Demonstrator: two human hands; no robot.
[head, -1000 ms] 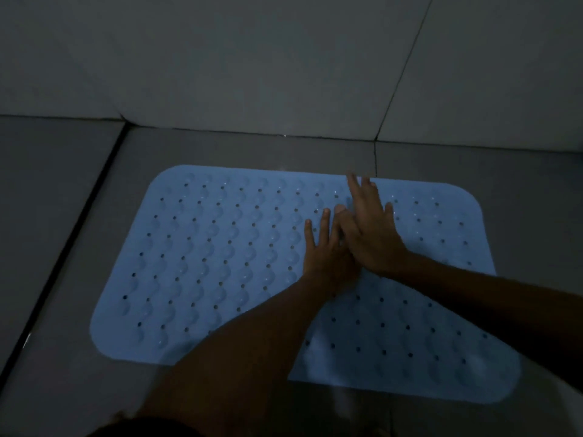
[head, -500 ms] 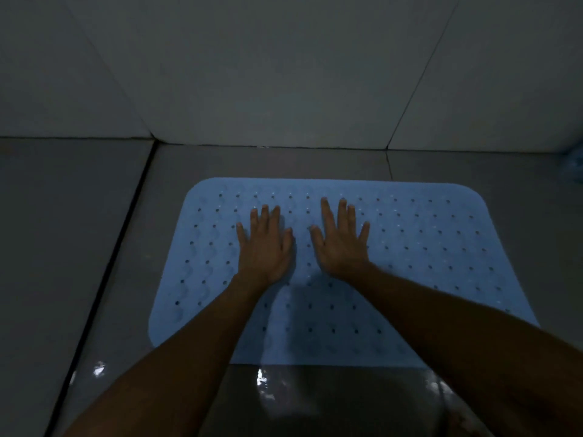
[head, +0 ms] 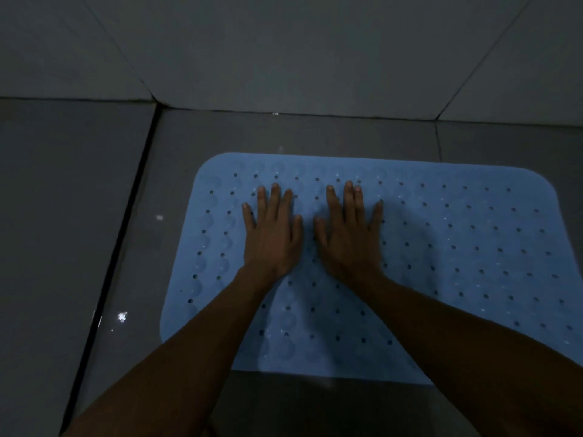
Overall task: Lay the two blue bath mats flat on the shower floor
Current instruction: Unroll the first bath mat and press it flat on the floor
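On the grey shower floor (head: 94,216), near the wall, one blue bath mat (head: 457,247) lies spread out; I see no second mat. My left hand (head: 273,238) and right hand (head: 348,238) rest flat on it, side by side, fingers splayed, gripping nothing. It looks soft, floppy, light rubber, probably clingy on wet tile, so I'd lift it by a corner.

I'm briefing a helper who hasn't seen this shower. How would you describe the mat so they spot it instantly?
Find where the grey tiled wall meets the dark floor. Just in front lies the blue bath mat, flat, under the left hand and right hand. Rounded corners and rows of small holes mark it out.
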